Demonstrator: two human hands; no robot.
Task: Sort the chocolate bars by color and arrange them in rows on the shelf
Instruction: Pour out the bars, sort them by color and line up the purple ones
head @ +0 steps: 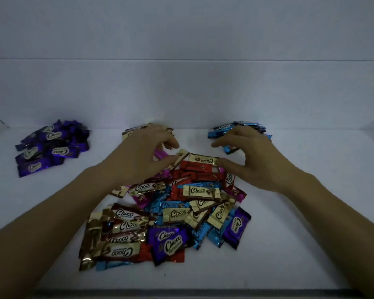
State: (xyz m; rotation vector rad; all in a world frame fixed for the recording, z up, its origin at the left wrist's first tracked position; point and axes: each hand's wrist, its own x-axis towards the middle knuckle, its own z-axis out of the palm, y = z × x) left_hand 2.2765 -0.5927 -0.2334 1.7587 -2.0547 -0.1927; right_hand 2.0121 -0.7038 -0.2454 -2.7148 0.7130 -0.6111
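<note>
White shelf (pixel 311 169), viewed from the front edge. A mixed pile (pixel 171 214) of chocolate bars lies at centre, unsorted: gold, red, blue, purple and pink wrappers overlap at all angles. Three sorted heaps lie farther back, apart from the pile. The purple heap (pixel 52 145) is at 10 o'clock from the pile and well apart from it. The gold heap (pixel 131 131) is at 11 o'clock, partly hidden behind the left hand (pixel 143 154). The blue heap (pixel 222 128) is at 1 o'clock, partly hidden behind the right hand (pixel 253 156). None of the heaps forms a row; bars in each lie loosely stacked. Both hands are over the 12 o'clock edge of the pile, palms down, facing each other. The left hand has its fingers curled, with the thumb tip against a tilted gold bar (pixel 181 156); whether that bar is pinched cannot be told. The right hand has thumb and forefinger spread wide, the thumb tip touching the 3 o'clock end of a flat gold bar (pixel 203 160) and the forefinger above it, clear of it. The flat gold bar rests just beside a red bar (pixel 194 166), at that bar's 12 o'clock. Both forearms reach in from the 6 o'clock side, one on each flank of the pile.
</note>
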